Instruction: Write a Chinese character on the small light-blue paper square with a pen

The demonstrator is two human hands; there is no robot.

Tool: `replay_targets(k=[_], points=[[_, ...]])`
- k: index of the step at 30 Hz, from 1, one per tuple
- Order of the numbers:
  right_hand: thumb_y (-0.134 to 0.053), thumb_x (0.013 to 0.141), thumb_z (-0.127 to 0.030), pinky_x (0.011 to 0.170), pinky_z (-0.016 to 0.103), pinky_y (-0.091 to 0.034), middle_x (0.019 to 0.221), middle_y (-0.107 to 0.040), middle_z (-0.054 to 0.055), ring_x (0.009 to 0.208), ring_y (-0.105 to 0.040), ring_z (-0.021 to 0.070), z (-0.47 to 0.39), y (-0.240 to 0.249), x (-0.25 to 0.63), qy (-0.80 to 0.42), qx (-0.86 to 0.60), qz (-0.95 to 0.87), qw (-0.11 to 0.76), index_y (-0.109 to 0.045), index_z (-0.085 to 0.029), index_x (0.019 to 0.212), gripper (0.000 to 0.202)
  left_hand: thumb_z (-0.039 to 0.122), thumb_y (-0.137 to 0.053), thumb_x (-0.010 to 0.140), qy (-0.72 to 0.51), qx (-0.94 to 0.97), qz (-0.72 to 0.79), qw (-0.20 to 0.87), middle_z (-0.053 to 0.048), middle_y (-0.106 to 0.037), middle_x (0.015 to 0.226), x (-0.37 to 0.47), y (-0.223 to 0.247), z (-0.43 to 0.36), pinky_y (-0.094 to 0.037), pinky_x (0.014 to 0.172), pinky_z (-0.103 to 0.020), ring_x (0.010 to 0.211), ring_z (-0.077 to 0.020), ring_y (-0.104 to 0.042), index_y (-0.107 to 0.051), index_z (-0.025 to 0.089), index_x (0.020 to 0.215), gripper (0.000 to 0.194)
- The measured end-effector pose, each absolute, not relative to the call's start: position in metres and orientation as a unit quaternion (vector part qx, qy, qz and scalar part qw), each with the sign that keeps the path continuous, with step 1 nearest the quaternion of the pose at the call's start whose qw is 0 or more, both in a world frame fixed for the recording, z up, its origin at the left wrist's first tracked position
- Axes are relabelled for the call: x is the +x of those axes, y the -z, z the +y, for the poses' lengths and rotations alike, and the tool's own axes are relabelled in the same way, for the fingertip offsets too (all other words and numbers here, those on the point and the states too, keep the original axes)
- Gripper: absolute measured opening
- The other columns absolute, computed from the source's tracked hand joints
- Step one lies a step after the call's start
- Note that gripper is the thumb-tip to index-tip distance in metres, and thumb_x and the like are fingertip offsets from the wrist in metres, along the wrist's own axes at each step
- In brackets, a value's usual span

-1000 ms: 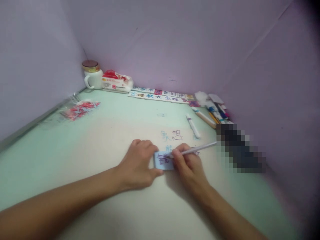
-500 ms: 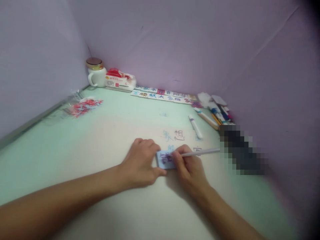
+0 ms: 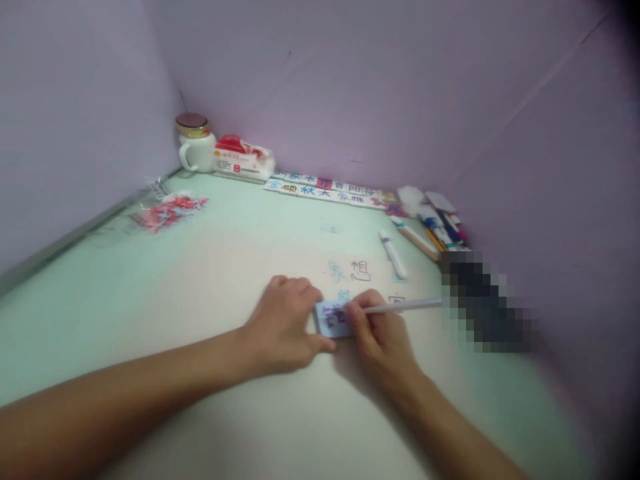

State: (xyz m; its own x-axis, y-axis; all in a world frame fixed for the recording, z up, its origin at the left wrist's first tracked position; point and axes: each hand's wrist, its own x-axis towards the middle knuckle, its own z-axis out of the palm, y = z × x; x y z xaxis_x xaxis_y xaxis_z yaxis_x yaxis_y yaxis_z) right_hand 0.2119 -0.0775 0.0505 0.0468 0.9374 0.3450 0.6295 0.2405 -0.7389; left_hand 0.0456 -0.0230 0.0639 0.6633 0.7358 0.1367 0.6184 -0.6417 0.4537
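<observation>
A small pale-blue block (image 3: 325,326) with dark purple character strokes lies on the table in front of me. My left hand (image 3: 285,323) grips its left side, fingers along the top edge and thumb at the lower edge. In a pinch near its tip, my right hand (image 3: 377,333) holds a slim, pale, pen-like tool (image 3: 410,306), its shaft pointing right. The tool's tip is hidden behind my fingers, over the right part of the block. Just beyond the block, characters (image 3: 360,269) in blue and dark ink are written on the pale surface.
A white marker (image 3: 393,255) lies beyond my right hand, with several pens (image 3: 435,230) by the right wall. Two rows of character tiles (image 3: 325,193) line the back. A lidded white mug (image 3: 199,152), tissue pack (image 3: 245,159) and red-and-blue scraps (image 3: 173,212) are at left.
The whole view has shifted slightly, so things appear a little further right. Both hands keep their hold, and more of the block's strokes show beside my right fingertips.
</observation>
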Motion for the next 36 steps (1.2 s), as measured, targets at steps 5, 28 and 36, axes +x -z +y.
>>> replay_targets(k=[5, 28, 36], points=[[-0.041, 0.091, -0.026, 0.045, 0.023, -0.032, 0.053, -0.045, -0.006, 0.046, -0.042, 0.0109, -0.0773, -0.0497, 0.2114, -0.167, -0.579, -0.681, 0.416, -0.044, -0.022, 0.072, 0.02, 0.046, -0.076, 0.064, -0.164, 0.891, 0.378, 0.19, -0.003, -0.059, 0.087, 0.0456, -0.0633, -0.0231, -0.038, 0.082, -0.042, 0.083, -0.0226, -0.054, -0.058, 0.018, 0.086, 0.04], [-0.04, 0.092, -0.025, 0.047, 0.024, -0.034, 0.056, -0.048, -0.004, 0.049, -0.044, 0.0118, -0.08, -0.0474, 0.2099, -0.158, -0.572, -0.699, 0.4, -0.043, -0.022, 0.072, 0.02, 0.052, -0.074, 0.064, -0.179, 0.889, 0.383, 0.176, -0.003, -0.06, 0.084, 0.0456, -0.0585, -0.0226, -0.038, 0.079, -0.041, 0.081, -0.0223, -0.055, -0.057, 0.018, 0.082, 0.042], [-0.039, 0.092, -0.025, 0.047, 0.024, -0.033, 0.056, -0.047, -0.004, 0.049, -0.044, 0.0115, -0.08, -0.0473, 0.21, -0.158, -0.569, -0.7, 0.401, -0.042, -0.021, 0.072, 0.021, 0.053, -0.075, 0.062, -0.173, 0.89, 0.384, 0.176, -0.003, -0.06, 0.084, 0.0454, -0.0592, -0.0226, -0.037, 0.079, -0.04, 0.081, -0.0223, -0.055, -0.058, 0.018, 0.082, 0.044]])
